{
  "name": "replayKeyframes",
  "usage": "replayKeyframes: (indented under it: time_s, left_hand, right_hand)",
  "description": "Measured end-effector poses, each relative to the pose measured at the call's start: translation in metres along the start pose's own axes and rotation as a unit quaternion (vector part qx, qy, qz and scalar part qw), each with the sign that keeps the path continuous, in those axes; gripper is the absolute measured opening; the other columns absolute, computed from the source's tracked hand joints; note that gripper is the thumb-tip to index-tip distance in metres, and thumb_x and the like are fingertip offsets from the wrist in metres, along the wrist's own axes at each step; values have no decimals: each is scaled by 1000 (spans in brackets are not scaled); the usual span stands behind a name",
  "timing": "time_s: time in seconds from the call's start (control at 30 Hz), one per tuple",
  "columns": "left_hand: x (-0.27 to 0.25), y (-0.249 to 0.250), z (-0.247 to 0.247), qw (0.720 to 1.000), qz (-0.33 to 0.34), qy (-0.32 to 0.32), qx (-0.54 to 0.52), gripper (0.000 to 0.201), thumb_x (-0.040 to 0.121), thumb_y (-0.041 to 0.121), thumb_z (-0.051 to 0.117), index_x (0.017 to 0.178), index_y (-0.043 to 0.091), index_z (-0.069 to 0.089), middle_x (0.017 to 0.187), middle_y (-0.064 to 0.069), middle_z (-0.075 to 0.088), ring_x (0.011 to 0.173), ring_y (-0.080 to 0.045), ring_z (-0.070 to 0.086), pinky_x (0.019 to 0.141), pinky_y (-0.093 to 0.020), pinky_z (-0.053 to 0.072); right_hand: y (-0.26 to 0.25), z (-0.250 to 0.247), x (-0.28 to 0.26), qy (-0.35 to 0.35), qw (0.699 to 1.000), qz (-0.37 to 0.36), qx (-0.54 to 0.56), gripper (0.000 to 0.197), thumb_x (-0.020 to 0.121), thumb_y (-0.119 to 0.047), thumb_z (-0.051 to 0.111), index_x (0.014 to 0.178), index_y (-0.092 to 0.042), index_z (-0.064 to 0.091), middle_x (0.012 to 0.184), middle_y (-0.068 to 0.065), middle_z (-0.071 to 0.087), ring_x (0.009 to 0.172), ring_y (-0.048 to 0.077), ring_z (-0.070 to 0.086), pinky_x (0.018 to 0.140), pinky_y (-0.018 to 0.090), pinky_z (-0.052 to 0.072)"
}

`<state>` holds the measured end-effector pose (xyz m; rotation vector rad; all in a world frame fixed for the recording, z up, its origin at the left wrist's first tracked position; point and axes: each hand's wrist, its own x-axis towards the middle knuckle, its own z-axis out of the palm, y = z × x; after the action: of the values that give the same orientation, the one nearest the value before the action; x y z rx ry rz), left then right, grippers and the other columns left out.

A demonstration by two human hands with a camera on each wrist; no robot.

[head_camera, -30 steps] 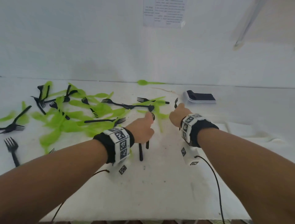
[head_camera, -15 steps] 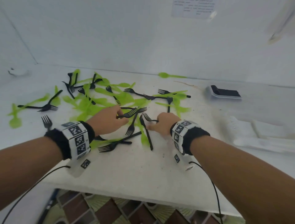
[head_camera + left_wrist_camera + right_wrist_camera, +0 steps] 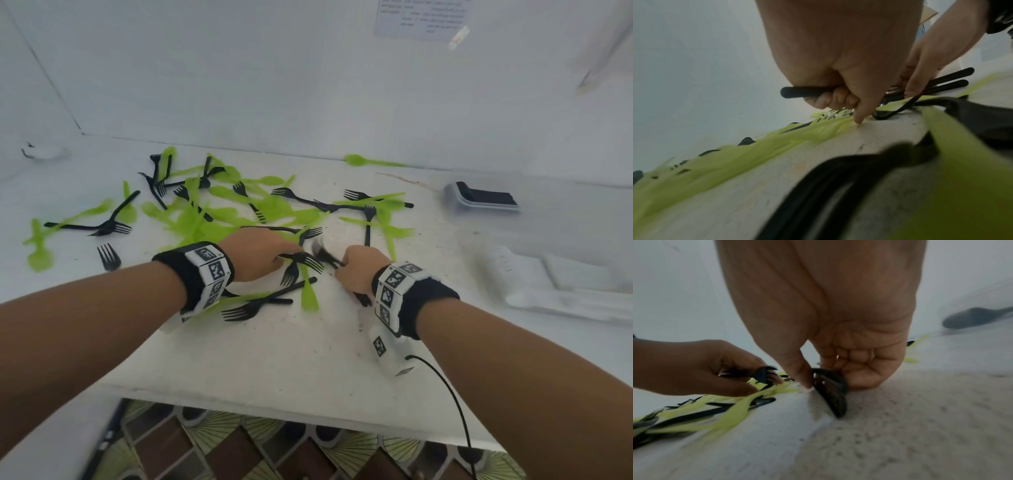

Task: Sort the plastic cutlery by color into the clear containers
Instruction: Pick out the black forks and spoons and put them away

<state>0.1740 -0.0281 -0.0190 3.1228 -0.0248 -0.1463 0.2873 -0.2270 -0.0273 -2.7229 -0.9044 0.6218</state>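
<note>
On the table (image 3: 281,359): green and black plastic cutlery is scattered, mostly across the far left and middle.
Container: a clear container (image 3: 481,200) with dark pieces inside is set at the far right, well apart from both hands.
Green spoons (image 3: 191,222): piled with black forks (image 3: 109,224) laid across them.
Left hand (image 3: 255,257): curled round a black fork handle (image 3: 803,93).
Right hand (image 3: 359,270): closed round a bundle of black forks (image 3: 830,391), just beside the left.
</note>
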Motion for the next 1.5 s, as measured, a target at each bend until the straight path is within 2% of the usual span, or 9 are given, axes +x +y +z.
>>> replayKeyframes:
  time_s: [0.2, 0.47, 0.67, 0.77, 0.87, 1.0, 1.1, 1.33, 1.5]
  left_hand:
    - [12, 1, 1, 994, 32, 60, -80, 19, 102, 32, 59, 113, 17, 63, 92, 2, 50, 86, -26, 57, 69, -32, 38]
    - [4, 8, -28, 961, -24, 155, -229, 18, 107, 27, 49, 103, 9, 48, 95, 2, 43, 74, -8, 41, 70, -26, 34]
    - [-20, -7, -61, 767, -233, 260, -538, 9, 108, 24, 42, 105, 18, 48, 94, -2, 65, 84, -13, 55, 77, -27, 47]
    - [-46, -18, -62, 694, -284, 295, -592, 5, 107, 14, 38, 102, 16, 37, 77, -5, 55, 68, -19, 56, 62, -26, 51]
    - [-88, -29, -54, 738, -342, 260, -520, 5, 104, 18, 39, 100, 17, 38, 76, -1, 41, 60, -16, 36, 54, -31, 34]
    - [-149, -27, -37, 874, -387, 144, -255, 22, 105, 37, 50, 107, 15, 53, 87, -5, 61, 73, -22, 57, 67, -36, 46]
    - [-181, -24, -19, 877, -406, 121, -225, 21, 104, 35, 51, 97, 16, 56, 80, -4, 65, 65, -17, 59, 58, -29, 42]
    - [-193, -51, 10, 926, -361, 6, -108, 25, 97, 41, 62, 86, 26, 47, 91, 1, 50, 85, -23, 55, 79, -39, 45]
    - [-174, -79, 19, 944, -306, 15, -125, 24, 102, 34, 56, 92, 13, 52, 87, 3, 50, 89, -26, 57, 72, -35, 36]
  right_hand:
    - [9, -11, -4, 78, 986, 48, 140, 44, 103, -26, 41, 137, -2, 28, 109, 18, 59, 89, 32, 56, 73, 36, 41]
    - [-8, -16, 12, 149, 974, 16, 168, 22, 102, -27, 41, 110, -8, 50, 97, 12, 62, 84, 32, 58, 68, 35, 40]
    - [-37, -1, 14, 59, 984, -121, 115, 23, 100, -35, 49, 98, -14, 57, 88, 2, 60, 83, 26, 58, 67, 34, 41]
    - [-63, 4, 7, -37, 967, -249, 45, 27, 93, -47, 65, 100, -20, 66, 88, -5, 59, 85, 19, 57, 77, 34, 47]
    - [-76, 8, 3, -119, 945, -298, -55, 27, 89, -48, 71, 104, -25, 70, 94, -7, 60, 90, 17, 57, 82, 32, 49]
    - [-76, 13, 10, -103, 938, -321, -79, 20, 88, -42, 74, 98, -25, 70, 86, -10, 57, 88, 18, 58, 74, 30, 45]
    - [-75, 15, 13, -103, 938, -324, -60, 19, 87, -45, 75, 92, -27, 71, 84, -10, 57, 82, 14, 57, 67, 28, 42]
    - [-77, 14, 11, -48, 957, -284, 32, 27, 89, -41, 62, 82, -20, 46, 76, -2, 51, 70, 21, 49, 63, 33, 37]
    - [-108, 17, 12, 4, 974, -220, 59, 24, 93, -36, 59, 101, -19, 45, 83, -3, 55, 75, 21, 53, 64, 33, 37]
